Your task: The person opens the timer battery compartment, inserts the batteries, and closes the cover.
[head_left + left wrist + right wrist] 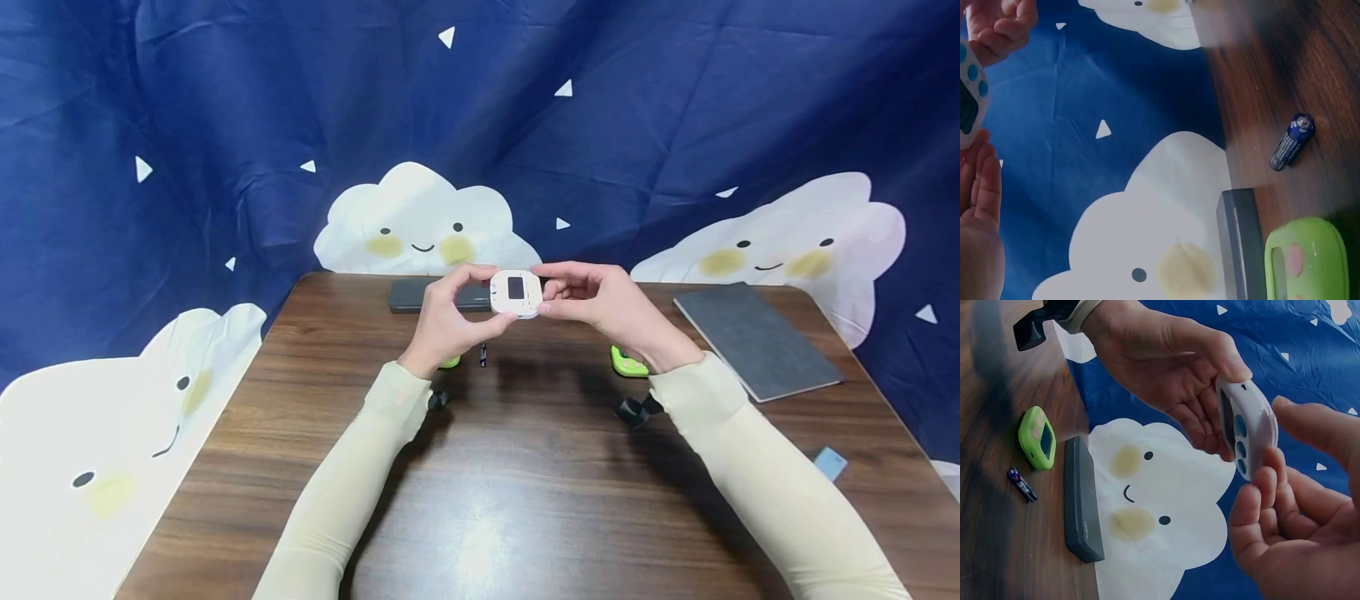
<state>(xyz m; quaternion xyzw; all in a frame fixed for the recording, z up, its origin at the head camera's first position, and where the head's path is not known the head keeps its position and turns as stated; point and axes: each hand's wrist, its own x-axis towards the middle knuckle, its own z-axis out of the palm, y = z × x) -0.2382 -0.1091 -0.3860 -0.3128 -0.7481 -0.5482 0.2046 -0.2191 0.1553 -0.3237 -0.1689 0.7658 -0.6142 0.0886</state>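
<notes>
Both hands hold up a small white digital timer (527,293) above the far part of the table. Its side toward the head camera has a dark rectangle; the wrist views show a screen and round blue buttons on the other side. My left hand (444,317) pinches the left edge between thumb and index finger. At the opposite edge, my right hand (611,302) grips with thumb and index finger, its other fingers curled in. Below lie a dark blue battery (1292,142) and a green timer (1037,439) with pink buttons.
A long dark grey case (407,296) lies along the table's back edge. Another green device (628,363) is partly hidden by the right wrist. On the right are a grey notebook (757,342) and a light blue object (829,462). A blue cloud-print curtain (240,100) hangs behind.
</notes>
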